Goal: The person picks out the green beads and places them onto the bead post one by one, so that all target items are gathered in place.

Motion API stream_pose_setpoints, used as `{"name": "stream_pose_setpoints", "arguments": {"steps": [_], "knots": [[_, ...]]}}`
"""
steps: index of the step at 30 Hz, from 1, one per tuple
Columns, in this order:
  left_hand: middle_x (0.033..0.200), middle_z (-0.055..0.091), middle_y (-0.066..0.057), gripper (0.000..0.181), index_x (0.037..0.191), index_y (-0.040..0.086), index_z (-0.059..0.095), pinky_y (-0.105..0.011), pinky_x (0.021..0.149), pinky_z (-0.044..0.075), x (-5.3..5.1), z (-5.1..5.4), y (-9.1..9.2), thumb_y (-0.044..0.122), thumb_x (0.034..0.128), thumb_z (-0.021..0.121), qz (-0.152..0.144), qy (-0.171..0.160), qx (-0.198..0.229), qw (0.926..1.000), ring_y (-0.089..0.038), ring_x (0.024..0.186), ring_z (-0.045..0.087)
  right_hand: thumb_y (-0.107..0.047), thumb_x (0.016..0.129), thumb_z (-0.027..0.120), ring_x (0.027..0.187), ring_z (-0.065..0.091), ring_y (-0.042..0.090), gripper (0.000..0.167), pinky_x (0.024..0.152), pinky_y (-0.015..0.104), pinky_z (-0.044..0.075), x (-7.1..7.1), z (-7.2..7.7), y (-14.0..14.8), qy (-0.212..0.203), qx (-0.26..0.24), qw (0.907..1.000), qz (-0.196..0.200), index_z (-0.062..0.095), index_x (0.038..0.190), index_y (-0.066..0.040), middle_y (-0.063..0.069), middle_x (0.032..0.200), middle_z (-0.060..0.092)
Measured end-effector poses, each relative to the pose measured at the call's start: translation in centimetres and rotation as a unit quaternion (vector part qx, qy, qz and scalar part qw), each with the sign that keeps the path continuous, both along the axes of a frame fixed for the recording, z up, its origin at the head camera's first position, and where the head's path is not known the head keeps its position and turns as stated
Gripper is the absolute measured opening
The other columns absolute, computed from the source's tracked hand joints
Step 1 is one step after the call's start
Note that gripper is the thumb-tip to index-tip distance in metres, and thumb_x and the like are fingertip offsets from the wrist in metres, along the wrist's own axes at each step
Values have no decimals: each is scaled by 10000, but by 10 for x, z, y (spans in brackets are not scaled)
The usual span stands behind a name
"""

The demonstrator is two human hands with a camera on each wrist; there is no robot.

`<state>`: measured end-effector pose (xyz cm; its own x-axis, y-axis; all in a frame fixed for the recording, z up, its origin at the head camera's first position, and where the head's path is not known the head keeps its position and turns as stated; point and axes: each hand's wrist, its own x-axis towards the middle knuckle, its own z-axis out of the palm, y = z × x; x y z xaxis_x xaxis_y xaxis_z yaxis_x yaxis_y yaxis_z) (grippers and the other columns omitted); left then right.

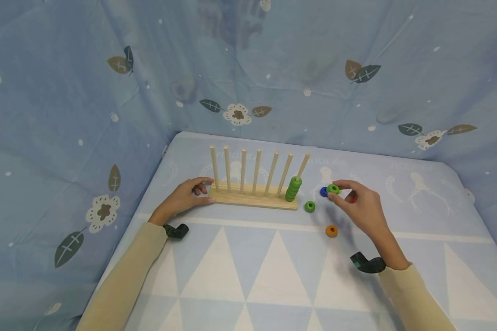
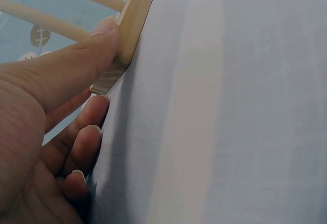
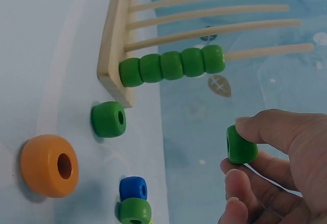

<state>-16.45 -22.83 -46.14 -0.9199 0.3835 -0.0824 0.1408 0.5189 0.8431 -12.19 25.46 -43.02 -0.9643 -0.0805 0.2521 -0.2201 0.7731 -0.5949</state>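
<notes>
A wooden peg rack (image 1: 252, 199) with a row of upright pegs stands on the table. My left hand (image 1: 187, 195) holds its left end; in the left wrist view the thumb (image 2: 97, 45) lies on the base's edge and the other fingers are partly hidden. Several green beads (image 1: 293, 188) are stacked on the rightmost peg. Off to the right of the rack, my right hand (image 1: 362, 204) pinches a green bead (image 3: 241, 144) between thumb and fingers, raised above the table. A loose green bead (image 1: 309, 207) lies beside the rack's right end.
An orange bead (image 1: 331, 231) lies nearer the front. A blue bead (image 3: 133, 188) and another green bead (image 3: 135, 211) sit together on the table. Bits of yellow and red show by the right hand, mostly hidden. Blue patterned cloth (image 1: 240, 55) rises behind the table.
</notes>
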Motion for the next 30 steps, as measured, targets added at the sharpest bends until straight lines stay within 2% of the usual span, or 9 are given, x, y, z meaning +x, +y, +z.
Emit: {"name": "stream_pose_setpoints", "arguments": {"steps": [11,13,18,21,25,30], "knots": [[1094,574,-260,608,1455,-55,516,-444,855,396,0,-1,0,91,929,784,-22,19,-19,10000,-331,927,479,-235,932,795,697,524,196,368,504,261,394,0,10,-3,201,-1,9998,-31,718,1263,-93,112,1090,718],[1101,575,-266,615,1462,-44,514,-449,860,394,-3,-7,-1,95,928,786,-3,-6,-12,10000,-346,934,478,-231,928,800,705,529,190,369,507,250,400,1,13,-5,242,-15,9997,-20,720,1260,-92,117,1089,721],[1113,575,-256,645,1486,-14,500,-467,868,385,-14,-31,-8,127,928,793,50,36,-22,10000,-349,944,469,-222,921,807,692,541,181,365,502,243,403,1,19,-7,316,-48,9995,11,726,1251,-89,118,1076,724],[1113,582,-220,662,1488,24,513,-466,870,383,-18,-40,-12,178,918,811,64,75,-3,10000,-325,945,471,-224,922,805,689,544,173,364,505,252,410,1,21,-7,322,-33,9995,-1,725,1251,-91,108,1077,722],[1098,590,-159,669,1479,76,539,-447,866,391,-20,-43,-14,248,901,830,49,88,3,9999,-283,935,478,-214,924,801,686,548,175,363,505,265,414,1,22,-8,320,-23,9995,-6,721,1255,-87,110,1087,716],[1068,591,-112,664,1466,106,557,-422,857,406,-19,-41,-15,288,892,838,27,123,-15,9999,-261,922,487,-207,929,793,691,553,195,364,509,274,415,0,25,-8,340,8,9994,-21,716,1261,-81,117,1089,712]]}}
